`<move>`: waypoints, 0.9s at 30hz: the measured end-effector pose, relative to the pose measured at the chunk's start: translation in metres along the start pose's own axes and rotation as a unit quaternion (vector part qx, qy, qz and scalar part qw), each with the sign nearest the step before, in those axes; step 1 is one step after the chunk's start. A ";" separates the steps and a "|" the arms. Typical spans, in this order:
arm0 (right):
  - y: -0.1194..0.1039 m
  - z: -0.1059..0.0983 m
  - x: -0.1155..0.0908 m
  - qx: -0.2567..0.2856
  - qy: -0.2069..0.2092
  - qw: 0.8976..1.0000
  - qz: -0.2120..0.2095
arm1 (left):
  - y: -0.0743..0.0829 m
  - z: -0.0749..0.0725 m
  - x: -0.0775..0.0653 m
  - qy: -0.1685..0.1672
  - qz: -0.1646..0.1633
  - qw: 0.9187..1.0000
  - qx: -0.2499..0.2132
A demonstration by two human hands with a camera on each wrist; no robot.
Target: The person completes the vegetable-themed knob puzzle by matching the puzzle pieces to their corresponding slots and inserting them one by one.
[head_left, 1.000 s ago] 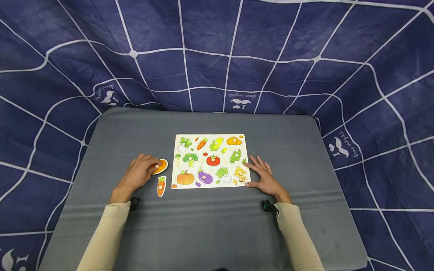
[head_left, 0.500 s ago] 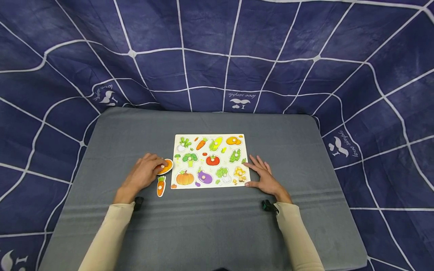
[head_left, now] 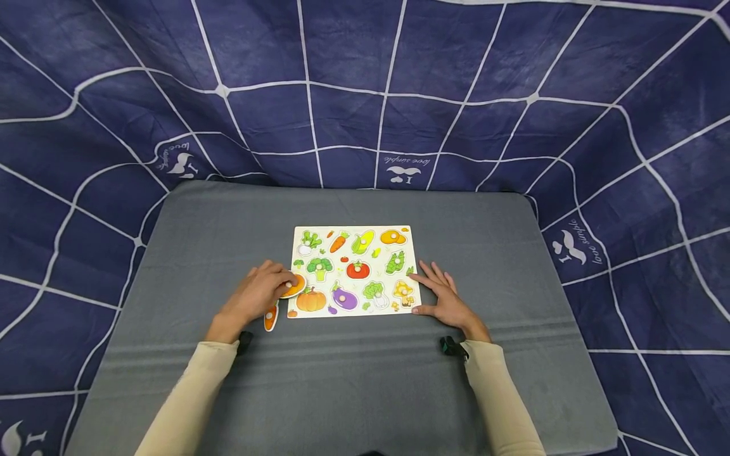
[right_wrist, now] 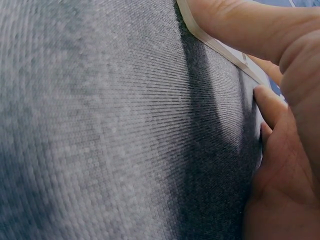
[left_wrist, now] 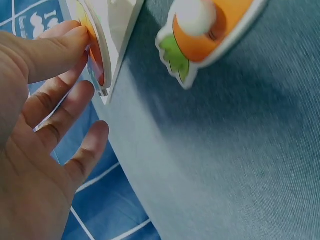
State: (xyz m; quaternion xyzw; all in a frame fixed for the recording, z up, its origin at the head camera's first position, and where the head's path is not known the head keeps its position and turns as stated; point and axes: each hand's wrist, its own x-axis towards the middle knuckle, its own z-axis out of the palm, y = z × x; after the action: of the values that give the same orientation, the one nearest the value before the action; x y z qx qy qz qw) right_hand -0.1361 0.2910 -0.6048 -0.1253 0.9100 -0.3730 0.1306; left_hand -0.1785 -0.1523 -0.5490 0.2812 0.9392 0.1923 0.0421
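Note:
My left hand (head_left: pixel 255 294) pinches a rounded orange puzzle piece (head_left: pixel 296 288) with a white border, which overlaps the left edge of the vegetable puzzle board (head_left: pixel 338 273). In the left wrist view thumb and fingertips grip that piece (left_wrist: pixel 100 50), seen nearly edge-on, while the other fingers spread loosely. A carrot puzzle piece (head_left: pixel 270 319) lies on the table just below this hand, partly hidden by it; its white knob (left_wrist: pixel 195 17) shows up close. My right hand (head_left: pixel 446 301) rests with spread fingers at the board's right edge, the thumb (right_wrist: pixel 240 25) at its near corner.
The board sits mid-table on a grey cloth cover (head_left: pixel 353 380), with knobbed vegetables such as a tomato (head_left: pixel 358 270) and an eggplant (head_left: pixel 345 297) on it. A blue curtain (head_left: pixel 353 120) with white lines surrounds the table's back and sides.
My left hand has moved right with the orange piece, from the bare cloth onto the board's left edge. It now covers the carrot piece's top. The right hand stays put.

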 end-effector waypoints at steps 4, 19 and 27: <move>0.000 0.000 0.000 0.001 0.001 1.000 -0.001 | 0.005 0.004 0.003 -0.002 0.012 1.000 0.005; 0.000 0.000 0.000 0.004 0.000 1.000 -0.009 | 0.021 0.021 0.009 -0.032 0.038 0.999 -0.013; 0.002 0.000 0.000 0.003 0.001 1.000 -0.008 | 0.023 0.034 0.009 -0.022 0.071 0.997 -0.017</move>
State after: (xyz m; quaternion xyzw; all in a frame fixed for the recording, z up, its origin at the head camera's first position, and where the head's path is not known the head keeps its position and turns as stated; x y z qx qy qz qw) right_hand -0.1363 0.2926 -0.6066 -0.1317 0.9081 -0.3766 0.1268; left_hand -0.1680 -0.1181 -0.5714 0.3505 0.9124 0.2044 0.0535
